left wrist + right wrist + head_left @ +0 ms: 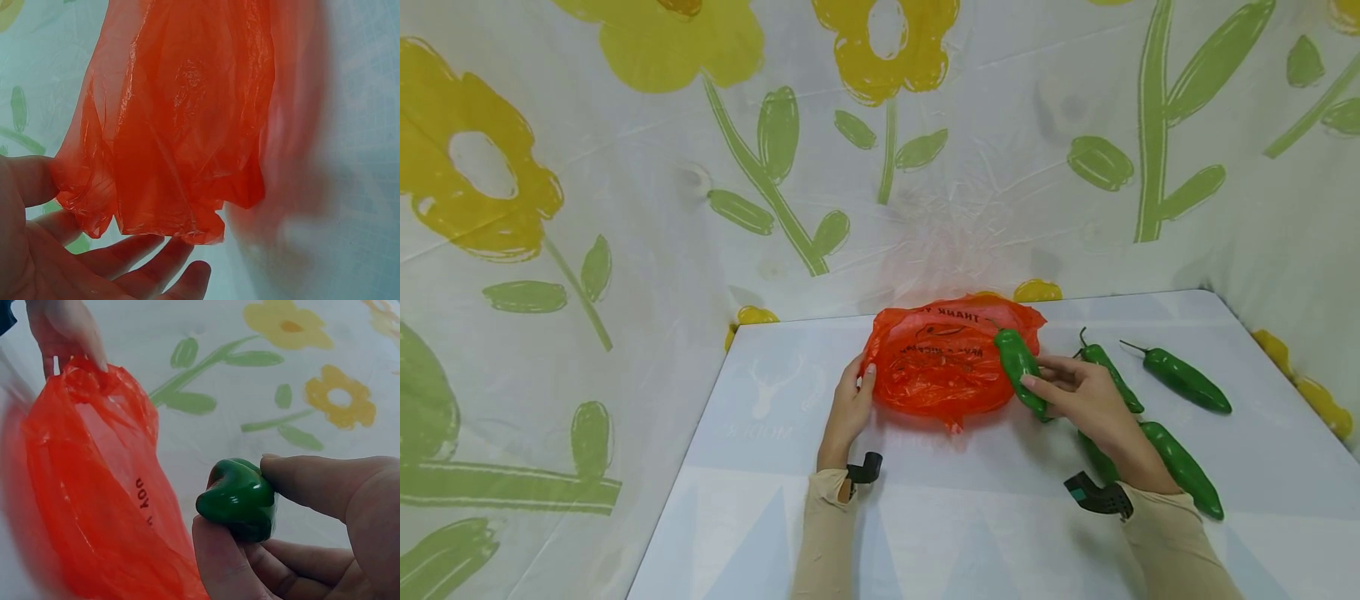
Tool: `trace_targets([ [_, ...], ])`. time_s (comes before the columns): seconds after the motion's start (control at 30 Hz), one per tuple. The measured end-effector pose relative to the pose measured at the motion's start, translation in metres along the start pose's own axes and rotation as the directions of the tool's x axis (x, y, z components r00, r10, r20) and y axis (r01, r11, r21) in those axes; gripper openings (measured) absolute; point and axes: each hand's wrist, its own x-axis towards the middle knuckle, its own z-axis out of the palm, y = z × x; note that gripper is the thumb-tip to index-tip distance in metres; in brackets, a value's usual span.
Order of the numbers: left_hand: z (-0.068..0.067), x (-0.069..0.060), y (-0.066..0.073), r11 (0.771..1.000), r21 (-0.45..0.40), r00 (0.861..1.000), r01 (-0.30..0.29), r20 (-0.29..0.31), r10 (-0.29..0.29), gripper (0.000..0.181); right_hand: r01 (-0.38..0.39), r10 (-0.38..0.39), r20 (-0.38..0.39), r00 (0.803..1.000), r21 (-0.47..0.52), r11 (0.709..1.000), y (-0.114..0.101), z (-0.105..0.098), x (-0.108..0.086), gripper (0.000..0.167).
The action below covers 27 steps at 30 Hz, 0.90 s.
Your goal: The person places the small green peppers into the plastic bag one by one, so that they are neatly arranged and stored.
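A red plastic bag [940, 367] with dark printing stands on the table, its mouth facing upward. My left hand [850, 408] pinches the bag's left edge between thumb and forefinger; the other fingers [150, 269] lie spread beneath the plastic in the left wrist view. In my right hand [1086, 404], a green chili pepper [1018, 367] is pinched between thumb and fingers, its stem end up by the bag's right side. The right wrist view shows the pepper [240, 500] end-on and apart from the bag [106, 506].
More green peppers lie on the right of the white table [925, 517]: one pepper [1187, 379] farther off, another [1108, 375] behind the right hand, one [1183, 471] by the right wrist, and one [1097, 458] partly hidden. A flower-printed curtain [1000, 167] hangs behind the table.
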Motion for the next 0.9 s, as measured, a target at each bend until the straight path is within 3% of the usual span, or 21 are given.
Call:
trace_targets([
  [0.9,0.000,-0.001,0.001,1.000,0.011,1.000,-0.001,0.004,0.001,0.057,0.018,-0.019,0.012,1.000,0.105,0.994,-0.010,0.031,0.016,0.067],
])
